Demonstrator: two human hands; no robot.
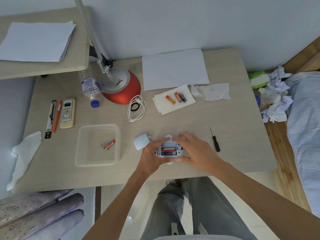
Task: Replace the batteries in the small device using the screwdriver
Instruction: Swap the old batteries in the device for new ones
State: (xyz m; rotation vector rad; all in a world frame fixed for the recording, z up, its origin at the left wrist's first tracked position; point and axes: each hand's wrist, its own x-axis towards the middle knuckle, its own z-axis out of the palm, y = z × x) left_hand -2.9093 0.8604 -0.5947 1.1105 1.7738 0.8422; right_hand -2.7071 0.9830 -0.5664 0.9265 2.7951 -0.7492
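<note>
Left hand [150, 154] curled round the left end of the small device [180, 149], thumb along its near edge, fingers wrapped over the far side. Right hand [194, 149] cupped over the right end, fingers bent and spread on top, thumb pressed at the near edge. Both forearms reaching in over the near edge of the table [233, 153].

Device at the front middle of the table, resting on it or just above it, hard to tell which. Battery bay open and facing up, red battery [168, 149] and blue battery [168, 153] side by side inside.

Pale blue cover [141, 140] just beside the left hand. Screwdriver [215, 141] flat on the table to the right, apart from the right hand. Three spare batteries [176, 97] on a white tissue [162, 106] further back. Lone battery [109, 144] in the clear tray [98, 125] to the left.
</note>
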